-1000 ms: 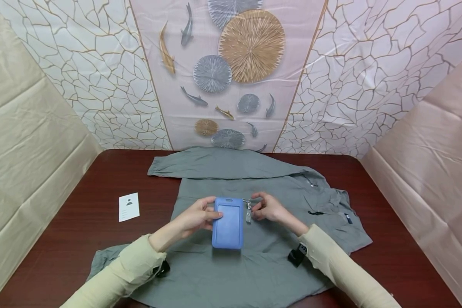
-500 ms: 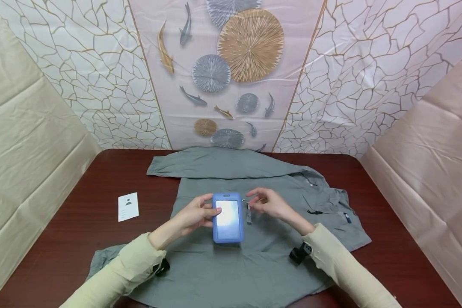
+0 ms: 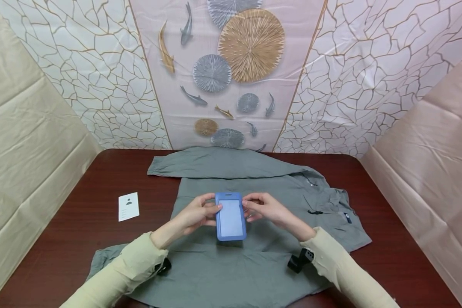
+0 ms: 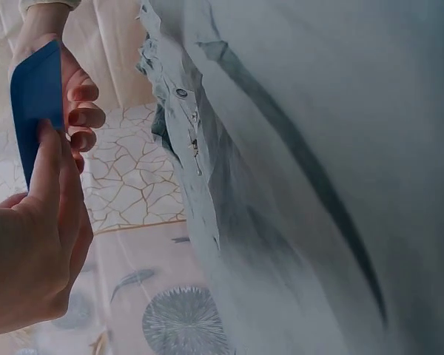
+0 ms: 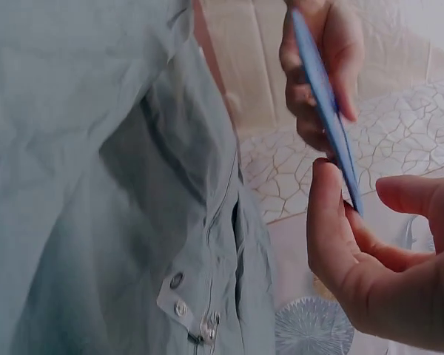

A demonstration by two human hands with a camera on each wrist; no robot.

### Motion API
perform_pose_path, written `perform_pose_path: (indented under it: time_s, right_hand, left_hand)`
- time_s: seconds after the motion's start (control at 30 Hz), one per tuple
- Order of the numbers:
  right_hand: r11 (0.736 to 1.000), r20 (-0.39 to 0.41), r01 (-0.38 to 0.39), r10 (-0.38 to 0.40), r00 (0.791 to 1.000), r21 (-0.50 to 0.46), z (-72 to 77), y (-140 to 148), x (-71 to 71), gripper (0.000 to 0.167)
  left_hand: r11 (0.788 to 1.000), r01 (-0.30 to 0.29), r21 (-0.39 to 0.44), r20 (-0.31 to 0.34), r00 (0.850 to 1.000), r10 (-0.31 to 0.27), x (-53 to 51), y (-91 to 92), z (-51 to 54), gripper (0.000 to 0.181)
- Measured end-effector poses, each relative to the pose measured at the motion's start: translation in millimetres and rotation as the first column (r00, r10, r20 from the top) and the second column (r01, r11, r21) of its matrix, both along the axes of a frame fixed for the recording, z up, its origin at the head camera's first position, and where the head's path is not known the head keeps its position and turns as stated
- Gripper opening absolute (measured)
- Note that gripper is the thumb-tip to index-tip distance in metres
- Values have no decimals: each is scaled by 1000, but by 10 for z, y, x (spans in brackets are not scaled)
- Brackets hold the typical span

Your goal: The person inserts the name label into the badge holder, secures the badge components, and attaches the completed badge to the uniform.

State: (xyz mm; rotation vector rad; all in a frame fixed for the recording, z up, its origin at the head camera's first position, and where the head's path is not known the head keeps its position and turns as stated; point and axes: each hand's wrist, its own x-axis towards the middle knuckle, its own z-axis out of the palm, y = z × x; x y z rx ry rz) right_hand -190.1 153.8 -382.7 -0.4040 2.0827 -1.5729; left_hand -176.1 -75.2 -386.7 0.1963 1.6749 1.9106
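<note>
A blue badge holder (image 3: 231, 218), upright with its clear window facing up toward the head camera, is held over the grey-green garment. My left hand (image 3: 197, 214) pinches its left edge, thumb in front and fingers behind. At the upper right edge is my right hand (image 3: 265, 209). In the right wrist view the fingertips of the right hand (image 5: 381, 274) touch the blue holder (image 5: 329, 111) from behind, with the thumb slightly apart from its edge. The left wrist view shows the holder's back (image 4: 37, 103) between both hands. The garment (image 3: 208, 184) lies spread beneath.
A white ID card (image 3: 128, 206) with a small portrait icon lies on the dark red table (image 3: 73, 214) at the left. Zips and snaps show on the garment's right part. A patterned cloth (image 3: 250, 85) stands behind the table, with beige panels (image 3: 427, 171) at the sides.
The right hand has moved left from beside the clear strap clip to the holder's right edge. The clip is now hidden. The holder has moved slightly up and right, still in the left hand.
</note>
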Motion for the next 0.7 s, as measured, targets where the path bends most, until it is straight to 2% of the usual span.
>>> perform_pose_path:
  time_s: [0.13, 0.23, 0.47, 0.7]
  right_hand:
    - [1000, 73, 18, -16, 997, -23, 19, -4, 21, 41]
    - [999, 99, 18, -14, 995, -41, 21, 6, 27, 41]
    - [998, 115, 33, -25, 993, -61, 30, 21, 32, 36]
    - [995, 116, 68, -59, 992, -78, 58, 17, 51, 34]
  left_hand:
    - [1000, 6, 7, -6, 1000, -6, -4, 6, -2, 37]
    - [1000, 12, 19, -3, 1000, -12, -10, 14, 0, 34]
    - [1000, -19, 12, 7, 1000, 19, -14, 24, 7, 30]
    - [998, -55, -23, 8, 998, 55, -11, 19, -5, 35]
